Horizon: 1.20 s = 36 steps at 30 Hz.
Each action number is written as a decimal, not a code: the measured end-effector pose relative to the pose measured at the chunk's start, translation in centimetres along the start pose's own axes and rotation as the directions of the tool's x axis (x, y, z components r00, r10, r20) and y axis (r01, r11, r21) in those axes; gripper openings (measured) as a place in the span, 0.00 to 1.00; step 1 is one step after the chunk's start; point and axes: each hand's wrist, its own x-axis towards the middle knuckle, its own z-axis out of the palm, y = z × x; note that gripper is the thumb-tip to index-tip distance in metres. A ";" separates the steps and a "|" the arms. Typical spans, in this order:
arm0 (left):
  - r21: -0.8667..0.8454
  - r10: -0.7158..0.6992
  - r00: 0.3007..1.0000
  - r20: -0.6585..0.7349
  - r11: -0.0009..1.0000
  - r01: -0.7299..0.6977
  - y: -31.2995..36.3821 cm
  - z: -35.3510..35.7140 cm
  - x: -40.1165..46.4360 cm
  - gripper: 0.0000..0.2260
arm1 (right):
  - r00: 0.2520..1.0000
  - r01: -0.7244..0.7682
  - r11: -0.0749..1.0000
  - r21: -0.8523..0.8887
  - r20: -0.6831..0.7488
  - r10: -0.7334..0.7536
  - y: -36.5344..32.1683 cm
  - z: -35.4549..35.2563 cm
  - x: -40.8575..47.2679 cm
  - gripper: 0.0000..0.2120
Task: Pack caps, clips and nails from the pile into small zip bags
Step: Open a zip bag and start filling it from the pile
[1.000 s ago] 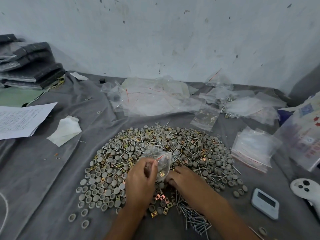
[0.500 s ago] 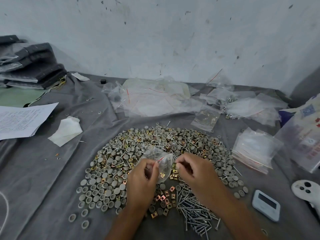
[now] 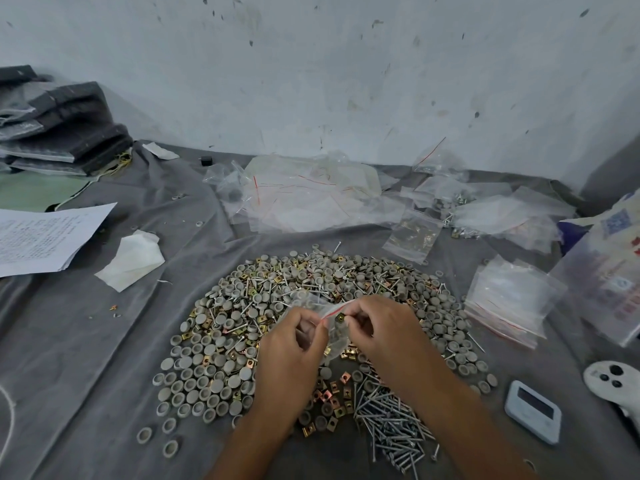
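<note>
Clip at the bag mouth
Right hand (image 3: 384,332) pinches a brass clip (image 3: 340,318) at its fingertips; left hand (image 3: 291,355) grips the zip bag (image 3: 334,336), mouth upward.

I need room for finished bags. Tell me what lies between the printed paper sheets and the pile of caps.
In the head view, a crumpled white tissue lies on the grey cloth between the paper sheets and the pile; otherwise bare cloth.

Left hand (image 3: 291,344) and right hand (image 3: 377,327) meet, fingers pinched.
</note>
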 end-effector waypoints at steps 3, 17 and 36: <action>-0.031 0.001 1.000 -0.017 1.000 -0.001 0.2 -0.1 0.2 0.07 | 0.999 0.010 1.000 -0.004 0.031 -0.010 0.0 -0.2 0.1 0.02; -0.028 -0.015 1.000 -0.024 0.999 0.015 0.3 -0.3 0.3 0.07 | 0.993 0.003 0.983 0.186 -0.115 0.018 -0.8 -1.4 -1.0 0.09; -0.041 -0.020 1.000 -0.017 0.999 0.020 0.8 -0.3 0.5 0.04 | 0.977 0.115 0.993 0.031 -0.186 -0.107 -1.1 -1.2 -0.3 0.12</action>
